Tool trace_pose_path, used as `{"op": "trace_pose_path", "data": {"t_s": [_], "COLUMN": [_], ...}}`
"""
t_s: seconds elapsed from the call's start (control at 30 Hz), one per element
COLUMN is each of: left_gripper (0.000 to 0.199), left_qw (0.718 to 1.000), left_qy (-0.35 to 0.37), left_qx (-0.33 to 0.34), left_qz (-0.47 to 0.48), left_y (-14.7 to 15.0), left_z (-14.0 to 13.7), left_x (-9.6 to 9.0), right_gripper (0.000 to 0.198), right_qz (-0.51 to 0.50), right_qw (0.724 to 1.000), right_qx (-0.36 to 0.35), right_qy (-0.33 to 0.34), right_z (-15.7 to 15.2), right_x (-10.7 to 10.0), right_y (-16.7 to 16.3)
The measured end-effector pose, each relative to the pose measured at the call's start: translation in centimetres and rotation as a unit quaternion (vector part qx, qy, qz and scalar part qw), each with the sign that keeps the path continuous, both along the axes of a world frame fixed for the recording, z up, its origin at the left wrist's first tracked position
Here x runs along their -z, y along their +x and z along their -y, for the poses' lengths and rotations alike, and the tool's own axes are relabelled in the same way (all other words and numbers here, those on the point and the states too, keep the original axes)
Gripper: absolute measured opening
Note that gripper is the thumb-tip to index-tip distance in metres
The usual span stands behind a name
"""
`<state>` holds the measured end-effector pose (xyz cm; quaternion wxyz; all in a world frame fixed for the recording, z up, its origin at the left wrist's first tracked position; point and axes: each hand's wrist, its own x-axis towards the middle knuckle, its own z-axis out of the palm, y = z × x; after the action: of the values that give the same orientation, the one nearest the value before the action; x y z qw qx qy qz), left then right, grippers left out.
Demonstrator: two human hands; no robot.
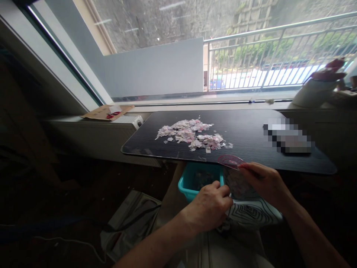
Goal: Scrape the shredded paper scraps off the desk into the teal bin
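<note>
My right hand [262,182] pinches a thin, clear, rounded plastic piece with red markings [230,161] by its right end. This piece is over the front edge of the dark table. My left hand [210,204] is closed, its fingertips at the edge of a white bag with black wavy lines [252,213]. A small white bit shows at those fingertips; what it belongs to is unclear. Pale pieces show in the opening behind the bag's rim. Just beyond my left hand stands a turquoise plastic basket [184,190] with dark, indistinct contents.
A loose heap of small white and pink pieces [189,134] lies on the black table [242,130]. At its right end is a blurred-out object [288,137]. A brown envelope [97,112] rests on the radiator [125,121] at left. A window is behind; a grey bag [134,223] lies below left.
</note>
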<state>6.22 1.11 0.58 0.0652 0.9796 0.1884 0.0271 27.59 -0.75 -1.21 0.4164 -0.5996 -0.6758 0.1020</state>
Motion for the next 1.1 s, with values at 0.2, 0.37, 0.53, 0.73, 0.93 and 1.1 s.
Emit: {"op": "trace_pose_path", "data": {"t_s": [0.2, 0.37, 0.53, 0.73, 0.93, 1.1], "left_gripper": [0.01, 0.014, 0.01, 0.006, 0.008, 0.01], "left_qw": [0.999, 0.996, 0.992, 0.987, 0.985, 0.978], "left_qy": [-0.027, -0.037, -0.042, -0.071, -0.109, -0.147], "left_qx": [-0.031, -0.086, -0.12, -0.146, -0.131, -0.149], "left_qz": [0.002, -0.007, -0.011, -0.019, -0.011, 0.005], "left_y": [-2.7, -5.4, -5.9, -5.6, -3.8, -3.6], "left_z": [-0.8, -0.8, -0.3, 0.3, 0.6, -0.5], "left_x": [-0.8, 0.2, 2.2, 2.2, 1.4, 2.0], "right_gripper": [0.02, 0.029, 0.032, 0.033, 0.031, 0.028], "right_qz": [-0.042, -0.162, -0.216, -0.192, -0.156, -0.132], "right_qw": [0.998, 0.978, 0.964, 0.954, 0.958, 0.97], "right_qx": [0.046, 0.13, 0.152, 0.223, 0.238, 0.201], "right_qy": [0.014, -0.016, -0.04, -0.057, -0.033, -0.033], "right_z": [-2.1, -4.8, -5.2, -5.7, -5.8, -5.7], "right_x": [-1.6, -1.9, -1.6, -1.7, -1.1, -1.0], "right_y": [0.3, 0.9, 1.3, 2.4, 2.4, 2.5]}}
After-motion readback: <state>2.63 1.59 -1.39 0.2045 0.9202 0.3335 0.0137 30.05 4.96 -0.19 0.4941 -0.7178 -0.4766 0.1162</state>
